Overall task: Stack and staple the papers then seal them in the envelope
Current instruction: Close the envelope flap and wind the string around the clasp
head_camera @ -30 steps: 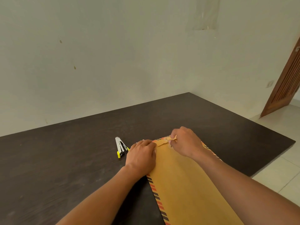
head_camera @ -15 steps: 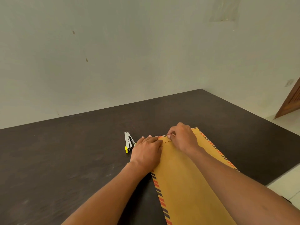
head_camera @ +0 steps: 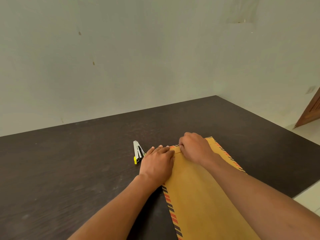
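Note:
A brown envelope (head_camera: 199,196) with a red-and-black striped border lies lengthwise on the dark table (head_camera: 69,170), its flap end away from me. My left hand (head_camera: 158,161) rests flat on the envelope's far left corner, fingers straight. At the far edge my right hand (head_camera: 195,148) has its fingers curled on the folded flap. The silver stapler (head_camera: 138,151) with a yellow tip lies just left of my left hand. No papers show outside the envelope.
A plain wall stands behind the table. The table's right edge runs close to the envelope, with pale floor tiles (head_camera: 308,200) beyond it. A wooden door (head_camera: 311,110) is at the far right.
A second ago my right hand held a thin strip lifted at the flap; now no strip shows and its fingers sit down on the flap. The left hand's fingers have straightened. The view has shifted.

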